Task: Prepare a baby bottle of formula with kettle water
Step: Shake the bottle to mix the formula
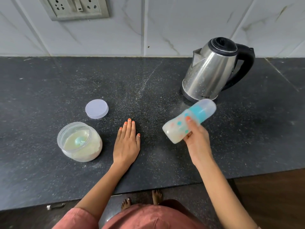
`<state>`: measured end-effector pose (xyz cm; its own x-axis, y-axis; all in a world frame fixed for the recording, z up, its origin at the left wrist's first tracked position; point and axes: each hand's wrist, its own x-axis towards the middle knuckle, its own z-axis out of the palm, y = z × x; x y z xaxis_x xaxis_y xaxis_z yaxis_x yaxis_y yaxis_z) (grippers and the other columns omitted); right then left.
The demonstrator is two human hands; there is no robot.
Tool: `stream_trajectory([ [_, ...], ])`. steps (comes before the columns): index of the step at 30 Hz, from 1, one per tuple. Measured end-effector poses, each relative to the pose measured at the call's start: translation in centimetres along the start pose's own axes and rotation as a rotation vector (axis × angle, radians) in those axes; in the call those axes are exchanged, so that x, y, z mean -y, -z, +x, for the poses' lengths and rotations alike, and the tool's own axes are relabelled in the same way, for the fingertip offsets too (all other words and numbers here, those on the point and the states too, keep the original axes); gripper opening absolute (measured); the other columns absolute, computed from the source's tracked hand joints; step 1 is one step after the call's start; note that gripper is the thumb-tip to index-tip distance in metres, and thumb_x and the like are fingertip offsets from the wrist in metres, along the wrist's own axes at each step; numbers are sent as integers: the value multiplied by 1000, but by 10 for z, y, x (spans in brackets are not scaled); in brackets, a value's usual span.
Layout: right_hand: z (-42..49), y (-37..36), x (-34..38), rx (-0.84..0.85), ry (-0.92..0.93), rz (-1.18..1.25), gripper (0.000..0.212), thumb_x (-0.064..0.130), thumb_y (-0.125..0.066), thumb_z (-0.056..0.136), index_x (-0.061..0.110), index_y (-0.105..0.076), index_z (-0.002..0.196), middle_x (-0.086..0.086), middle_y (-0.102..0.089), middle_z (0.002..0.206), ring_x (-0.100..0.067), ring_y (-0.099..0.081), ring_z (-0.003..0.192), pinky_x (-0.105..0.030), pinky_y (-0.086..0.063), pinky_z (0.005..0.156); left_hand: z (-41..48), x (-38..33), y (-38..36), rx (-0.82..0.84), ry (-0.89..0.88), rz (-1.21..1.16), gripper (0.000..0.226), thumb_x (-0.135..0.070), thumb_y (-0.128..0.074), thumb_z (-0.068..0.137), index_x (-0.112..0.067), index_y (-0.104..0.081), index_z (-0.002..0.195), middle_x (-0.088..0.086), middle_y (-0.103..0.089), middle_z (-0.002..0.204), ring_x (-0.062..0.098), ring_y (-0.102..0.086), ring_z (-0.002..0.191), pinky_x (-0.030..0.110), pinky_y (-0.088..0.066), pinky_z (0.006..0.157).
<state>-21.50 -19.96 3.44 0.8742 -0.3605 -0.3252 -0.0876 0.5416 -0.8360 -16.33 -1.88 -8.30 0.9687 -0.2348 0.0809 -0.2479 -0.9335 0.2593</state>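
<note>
My right hand point(197, 138) grips a baby bottle point(188, 120) above the counter, tilted with its capped top toward the kettle. The bottle is blurred, has a teal collar, a clear cap, coloured dots and milky liquid inside. A steel kettle point(209, 71) with a black lid and handle stands behind it at the back right. My left hand point(127, 142) rests flat, fingers straight, on the dark counter point(49, 96). To its left stands an open clear jar of pale formula powder point(80, 142) with a teal scoop sunk in it. The jar's lid point(97, 108) lies behind the jar.
A tiled wall with a socket plate point(74, 7) rises behind the counter. The counter's front edge runs near my body, with my bare feet on the floor below. A wooden surface point(270, 195) shows at the lower right.
</note>
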Motion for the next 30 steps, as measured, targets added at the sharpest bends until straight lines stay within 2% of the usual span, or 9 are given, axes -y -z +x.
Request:
stream_trajectory([
  [2, 3, 0, 0, -33, 31, 60, 19, 15, -60, 80, 21, -61, 99, 6, -69, 96, -6, -67, 87, -23, -56, 76, 0, 0, 0, 4, 3, 2, 64, -37, -7, 91, 0, -26, 140, 15, -26, 148, 28, -24, 138, 37, -7, 110],
  [5, -8, 0, 0, 138, 3, -304, 21, 11, -66, 72, 21, -63, 89, 9, -71, 83, -6, -66, 82, -20, -55, 74, 1, 1, -1, 11, 2, 10, 63, -36, -8, 91, 0, -27, 139, 15, -27, 148, 28, -25, 137, 36, -9, 110],
  [7, -9, 3, 5, 180, 18, -364, 21, 11, -67, 67, 20, -64, 86, 10, -72, 78, -5, -67, 80, -20, -55, 74, 0, 1, -1, 11, 5, 4, 64, -37, -7, 91, 0, -26, 140, 15, -26, 149, 27, -23, 138, 35, -10, 110],
  [12, 10, -2, 10, -63, 65, 180, 16, 18, -57, 82, 19, -61, 98, 5, -69, 96, -5, -67, 84, -22, -56, 72, 1, 1, -2, 7, 2, 9, 64, -37, -6, 91, 0, -25, 140, 14, -24, 149, 27, -23, 138, 36, -8, 110],
  [18, -8, -3, -2, 138, -47, -222, 25, 20, -65, 61, 16, -64, 86, 7, -72, 79, -8, -67, 79, -28, -54, 75, -1, 1, -3, 1, -7, -5, 70, -42, 4, 86, -5, -13, 143, 9, -11, 153, 21, -9, 141, 31, 1, 111],
  [22, 9, -5, 6, -48, 24, 246, 16, 19, -57, 82, 19, -60, 98, 6, -70, 93, -5, -68, 83, -25, -56, 75, -1, 2, -3, -1, -4, 9, 68, -40, 1, 89, -3, -17, 142, 12, -16, 152, 24, -13, 141, 32, -1, 111],
  [23, 9, -6, 4, -70, 22, 263, 14, 18, -54, 86, 20, -60, 99, 6, -70, 94, -5, -68, 83, -24, -56, 75, 0, 2, -4, 1, -3, 14, 67, -40, 0, 89, -2, -18, 142, 12, -17, 152, 24, -14, 141, 32, -2, 111],
  [28, -13, 0, -8, 121, -80, -232, 28, 21, -66, 61, 18, -63, 89, 5, -71, 85, -10, -67, 84, -28, -55, 77, 0, 1, -2, -4, -8, 10, 68, -40, 0, 89, -3, -18, 142, 12, -17, 152, 24, -15, 141, 32, -1, 111],
  [30, -8, 1, -2, 94, -54, -134, 34, 24, -68, 59, 18, -63, 92, 3, -71, 90, -11, -67, 87, -30, -55, 79, 0, 1, -2, 1, -8, 5, 69, -41, 2, 87, -4, -15, 143, 11, -13, 152, 22, -11, 141, 31, 0, 111],
])
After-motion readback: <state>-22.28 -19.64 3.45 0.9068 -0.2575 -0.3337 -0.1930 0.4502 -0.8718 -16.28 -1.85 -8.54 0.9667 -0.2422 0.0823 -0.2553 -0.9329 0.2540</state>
